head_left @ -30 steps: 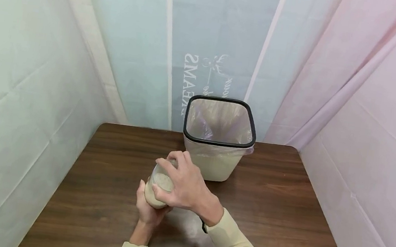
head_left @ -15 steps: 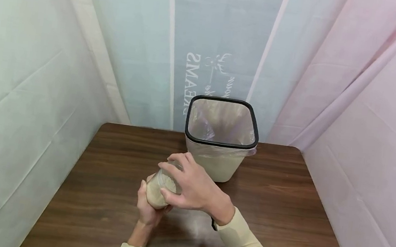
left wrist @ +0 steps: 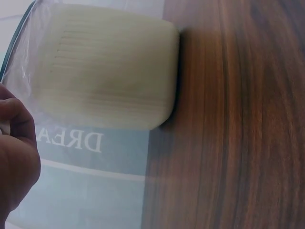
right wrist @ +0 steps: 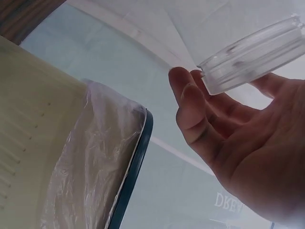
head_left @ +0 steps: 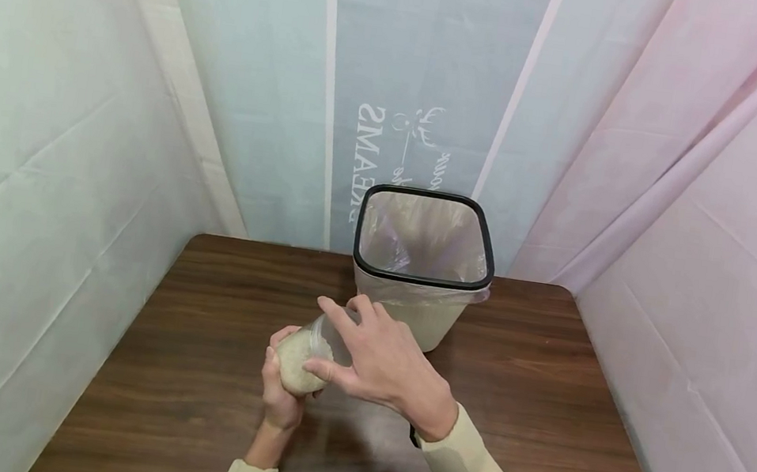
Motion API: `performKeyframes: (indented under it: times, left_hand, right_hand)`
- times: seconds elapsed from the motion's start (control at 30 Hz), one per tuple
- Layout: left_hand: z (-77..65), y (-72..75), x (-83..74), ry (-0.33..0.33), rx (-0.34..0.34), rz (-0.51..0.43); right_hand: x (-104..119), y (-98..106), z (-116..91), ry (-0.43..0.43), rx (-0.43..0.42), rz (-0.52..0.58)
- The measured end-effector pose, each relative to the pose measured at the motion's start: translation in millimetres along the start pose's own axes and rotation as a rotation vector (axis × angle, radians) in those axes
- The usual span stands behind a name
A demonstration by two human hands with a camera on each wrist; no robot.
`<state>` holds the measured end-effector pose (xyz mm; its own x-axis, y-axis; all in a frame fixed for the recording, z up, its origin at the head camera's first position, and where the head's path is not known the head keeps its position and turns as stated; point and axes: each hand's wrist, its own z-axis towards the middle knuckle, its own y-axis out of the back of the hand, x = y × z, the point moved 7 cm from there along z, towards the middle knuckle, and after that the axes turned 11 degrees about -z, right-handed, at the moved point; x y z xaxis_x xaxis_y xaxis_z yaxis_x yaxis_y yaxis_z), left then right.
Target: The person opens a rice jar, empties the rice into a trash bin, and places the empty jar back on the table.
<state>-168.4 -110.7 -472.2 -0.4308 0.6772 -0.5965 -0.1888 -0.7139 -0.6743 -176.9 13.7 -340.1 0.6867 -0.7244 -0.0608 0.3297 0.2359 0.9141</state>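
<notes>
My left hand [head_left: 283, 399] grips a clear jar [head_left: 295, 362] of pale, rice-like grains around its lower part, fingers and thumb on its sides. The jar leans to the right above the table. My right hand [head_left: 392, 359] is at the jar's top, its fingers and thumb curled around a clear lid [right wrist: 252, 55]. Whether the lid is off the jar's mouth I cannot tell, as the hand covers part of it. In the left wrist view part of the left hand [left wrist: 16, 157] shows at the left edge, and the jar is hidden there.
A cream bin [head_left: 435, 319] with a black rim [head_left: 423, 280] stands just behind the right hand, lined with a clear plastic bag [right wrist: 102, 143]. It sits on a dark wooden table [head_left: 527, 415]. Fabric curtains [head_left: 437, 60] enclose the back and both sides.
The jar has tipped further to the right, showing more of its grain-filled side. My right hand has shifted slightly right along with the jar's top.
</notes>
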Motion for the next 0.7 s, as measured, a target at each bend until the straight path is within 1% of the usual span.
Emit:
performKeyframes:
  times: [0.2,0.27,0.43,0.53,0.7]
  left_hand:
    - [0.6,3.7,5.0,0.003,-0.021,0.038]
    - [0.6,6.3,6.0,0.015,-0.032,0.051]
    - [-0.5,14.4,5.5,0.033,-0.067,0.056]
    - [-1.5,16.0,5.8,0.031,-0.059,0.069]
    - [-3.4,13.4,8.0,0.034,-0.045,0.099]
  right_hand:
    - [-1.4,-0.8,-1.0,0.007,-0.025,-0.011]
    - [-0.5,-2.0,0.0,0.012,-0.029,-0.008]
    - [3.6,-7.4,2.0,0.028,-0.019,0.004]
    - [3.9,-9.1,0.3,0.03,-0.025,0.009]
    - [0.5,-10.3,-3.9,0.038,-0.049,0.004]
